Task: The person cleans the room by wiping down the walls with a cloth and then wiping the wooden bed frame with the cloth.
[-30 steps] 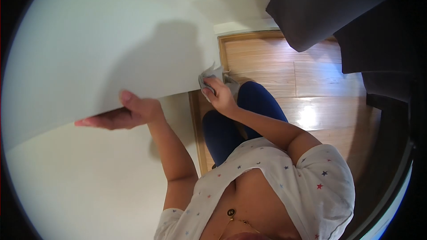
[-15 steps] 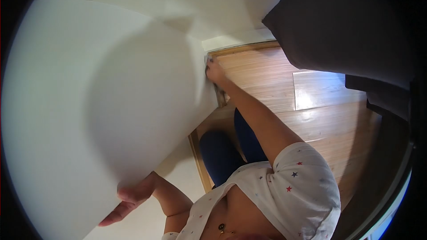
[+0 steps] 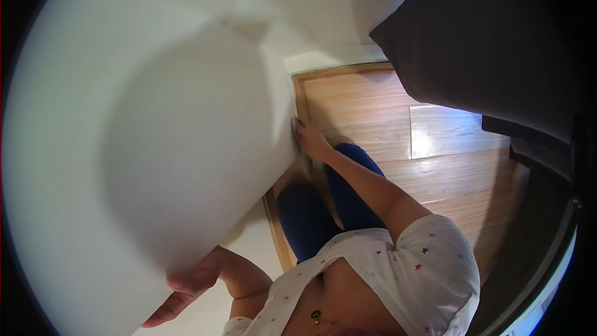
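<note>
- Holds a bunched grey cloth (image 3: pixel 295 129) in the right hand (image 3: pixel 315 144), fingers closed around it in a narrow grip; blurred here, with exact finger placement too unclear to tell.
- Sets cloth and fingertips against the lower edge of a large white panel (image 3: pixel 81 143), right where it meets the wooden trim (image 3: pixel 302 96) along the floor (image 3: pixel 354 102).
- Spreads the left hand (image 3: pixel 194 280) at the panel's near, slanting edge, thumb apart from the fingers in a wide, loose shape; grips no separate object, by the look of it. Cannot tell how firmly it bears on the edge.
- Looks, as a judgement, like a pass of the cloth along the seam between panel and trim, with the left hand as a brace.
- Seems to call for light, even pressure and a path parallel to the trim, knuckles clear of the raised wood.
- Meets a corner at the far end of the trim, beside the pale baseboard (image 3: pixel 336 56).
- Has open planks to the right of the cloth; farther right, meets dark draped fabric (image 3: pixel 472 43) overhanging the floor.
- Has little room on the near side, with blue-clad legs (image 3: pixel 308 214) close to the right wrist.
</note>
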The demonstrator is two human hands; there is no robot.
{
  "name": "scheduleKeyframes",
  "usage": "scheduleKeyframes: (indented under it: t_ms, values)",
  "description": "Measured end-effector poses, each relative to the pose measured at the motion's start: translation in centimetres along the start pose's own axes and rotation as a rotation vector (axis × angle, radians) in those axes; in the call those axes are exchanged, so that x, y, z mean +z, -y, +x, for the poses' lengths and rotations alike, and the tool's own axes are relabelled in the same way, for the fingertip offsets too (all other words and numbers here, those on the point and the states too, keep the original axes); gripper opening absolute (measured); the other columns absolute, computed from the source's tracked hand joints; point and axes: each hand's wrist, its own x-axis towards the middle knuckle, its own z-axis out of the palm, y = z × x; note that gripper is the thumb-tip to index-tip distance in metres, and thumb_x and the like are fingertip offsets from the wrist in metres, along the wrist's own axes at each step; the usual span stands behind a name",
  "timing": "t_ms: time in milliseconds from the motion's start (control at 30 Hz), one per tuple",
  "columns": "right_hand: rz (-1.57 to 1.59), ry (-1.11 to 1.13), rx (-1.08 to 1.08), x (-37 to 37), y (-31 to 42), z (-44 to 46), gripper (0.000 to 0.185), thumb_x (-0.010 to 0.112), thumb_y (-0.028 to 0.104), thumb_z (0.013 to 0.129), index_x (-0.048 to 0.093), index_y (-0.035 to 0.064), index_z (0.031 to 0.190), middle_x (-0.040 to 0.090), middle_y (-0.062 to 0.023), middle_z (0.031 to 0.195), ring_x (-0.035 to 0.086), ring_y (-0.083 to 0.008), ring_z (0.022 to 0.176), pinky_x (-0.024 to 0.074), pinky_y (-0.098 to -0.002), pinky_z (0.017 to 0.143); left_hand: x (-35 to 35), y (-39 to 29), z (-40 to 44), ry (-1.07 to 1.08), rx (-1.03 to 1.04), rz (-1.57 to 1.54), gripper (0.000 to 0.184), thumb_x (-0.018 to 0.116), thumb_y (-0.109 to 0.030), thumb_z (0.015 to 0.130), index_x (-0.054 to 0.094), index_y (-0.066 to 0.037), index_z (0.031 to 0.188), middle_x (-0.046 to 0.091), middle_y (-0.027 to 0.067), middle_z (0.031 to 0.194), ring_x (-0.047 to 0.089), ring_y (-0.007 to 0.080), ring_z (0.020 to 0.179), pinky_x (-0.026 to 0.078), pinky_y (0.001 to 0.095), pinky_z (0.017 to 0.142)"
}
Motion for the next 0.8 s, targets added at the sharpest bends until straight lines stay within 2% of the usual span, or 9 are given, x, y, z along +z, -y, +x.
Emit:
scheduleKeyframes:
  t_ms: [100,167,267,367,467,600,633,700,800]
  values:
    - [-0.07,-0.209,-0.017,-1.1,2.1,6.7,0.046,0.047,0.003,0.079,0.044,-0.0003,0.125,0.047,-0.0218,0.11,0.051,-0.0395,0.1,0.0445,-0.0448,0.085,-0.1,0.2,-0.2,0.0,0.003,0.007,0.064,0.052,-0.021,0.086,0.021,-0.009,0.141,0.021,0.0165,0.144,0.037,0.0338,0.124,0.043,0.0461,0.094]
    - [-0.303,-0.383,-0.045,-2.1,3.7,11.2,0.047,0.048,0.003,0.081,0.044,0.0038,0.128,0.048,-0.0161,0.104,0.053,-0.0341,0.093,0.0467,-0.0425,0.08,-0.1,0.2,-0.1,0.008,0.007,0.016,0.064,0.051,-0.021,0.086,0.02,-0.009,0.141,0.022,0.0168,0.144,0.037,0.0339,0.124,0.043,0.0461,0.094]
    - [-0.597,-0.307,-0.031,-2.3,2.1,15.2,0.047,0.047,0.006,0.084,0.043,0.0096,0.131,0.048,-0.0153,0.101,0.053,-0.0317,0.093,0.0484,-0.0398,0.076,-0.2,0.3,-0.2,0.014,0.013,0.023,0.064,0.05,-0.021,0.086,0.02,-0.008,0.141,0.022,0.0172,0.144,0.037,0.0342,0.124,0.043,0.0462,0.093]
    - [-0.837,-0.174,-0.05,-4.2,0.0,13.5,0.046,0.046,0.01,0.086,0.044,0.0161,0.131,0.048,-0.0116,0.099,0.053,-0.0277,0.093,0.0495,-0.0374,0.073,-0.1,0.5,-0.2,0.011,0.007,0.033,0.064,0.049,-0.02,0.086,0.019,-0.008,0.141,0.023,0.0175,0.143,0.038,0.0344,0.124,0.044,0.0462,0.093]
    - [-0.944,-0.142,0.057,-6.7,-1.2,13.0,0.046,0.047,0.01,0.085,0.044,0.0181,0.13,0.048,-0.0108,0.1,0.053,-0.0278,0.094,0.0499,-0.0378,0.073,-0.2,0.5,0.1,0.007,0.01,0.05,0.064,0.048,-0.02,0.086,0.018,-0.007,0.141,0.023,0.0179,0.143,0.038,0.0347,0.124,0.044,0.0462,0.093]
    - [-1.112,-0.378,0.034,-13.8,-6.7,10.5,0.038,0.047,0.014,0.086,0.046,0.0167,0.124,0.051,-0.015,0.105,0.057,-0.032,0.091,0.0497,-0.0411,0.075,-0.2,0.2,0.5,-0.001,0.03,0.067,0.065,0.047,-0.019,0.086,0.018,-0.006,0.142,0.024,0.0184,0.143,0.038,0.035,0.123,0.044,0.0462,0.092]
    - [-0.856,-0.436,0.277,-16.2,-6.7,10.1,0.036,0.05,0.013,0.084,0.048,0.009,0.12,0.054,-0.0161,0.103,0.057,-0.0312,0.093,0.0501,-0.0408,0.073,-0.2,0.2,0.6,-0.007,0.035,0.074,0.065,0.047,-0.019,0.086,0.017,-0.006,0.142,0.024,0.0185,0.143,0.038,0.0351,0.123,0.044,0.0462,0.092]
    - [-1.112,-0.702,-0.041,-21.8,-18.7,9.9,0.025,0.046,0.017,0.086,0.057,-0.0003,0.1,0.06,-0.0183,0.089,0.061,-0.0291,0.086,0.0497,-0.0414,0.07,-0.3,0.2,0.9,-0.013,0.049,0.082,0.065,0.046,-0.019,0.086,0.017,-0.006,0.142,0.024,0.0188,0.143,0.039,0.0353,0.123,0.044,0.0462,0.092]
    - [-1.284,-0.527,0.185,-29.8,-18.6,4.3,0.025,0.045,0.018,0.086,0.058,-0.0003,0.099,0.061,-0.0182,0.09,0.061,-0.0293,0.086,0.0491,-0.0417,0.071,-0.8,0.2,1.1,-0.029,0.067,0.095,0.065,0.045,-0.019,0.085,0.016,-0.005,0.142,0.024,0.0191,0.143,0.039,0.0356,0.123,0.045,0.0462,0.092]
